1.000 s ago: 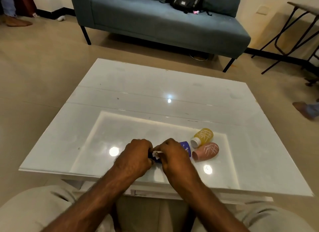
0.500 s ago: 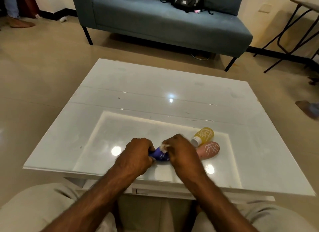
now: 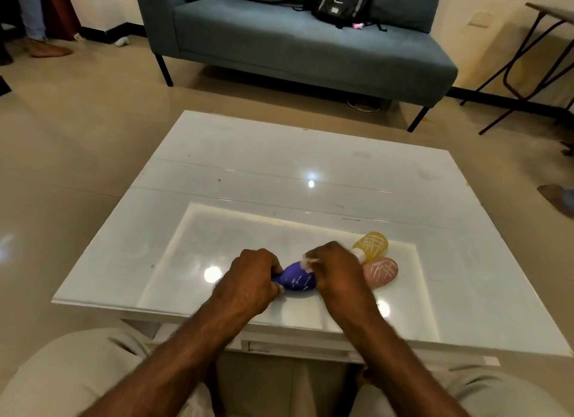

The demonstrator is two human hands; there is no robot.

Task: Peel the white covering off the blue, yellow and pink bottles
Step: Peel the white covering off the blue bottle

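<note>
A blue bottle [image 3: 296,278] lies on its side on the white table [image 3: 279,168], near the front edge. My left hand [image 3: 251,278] grips its left end. My right hand [image 3: 337,270] covers its right end and pinches a small bit of white covering [image 3: 309,260] between the fingertips. Thin white streaks remain on the blue body. Just right of my right hand lie a yellow bottle [image 3: 372,245] with a white cap and a pink bottle [image 3: 382,271], both on their sides and crossed with white strips.
A blue-grey sofa [image 3: 295,44] with a black backpack [image 3: 341,0] stands beyond the table. A black-legged side table [image 3: 543,59] is at the right. People's feet show at the far left [image 3: 46,50] and at the right edge [image 3: 559,199].
My hands have drawn apart, and more of the blue bottle's body shows between them. My right hand has pulled the white bit toward the bottle's right end.
</note>
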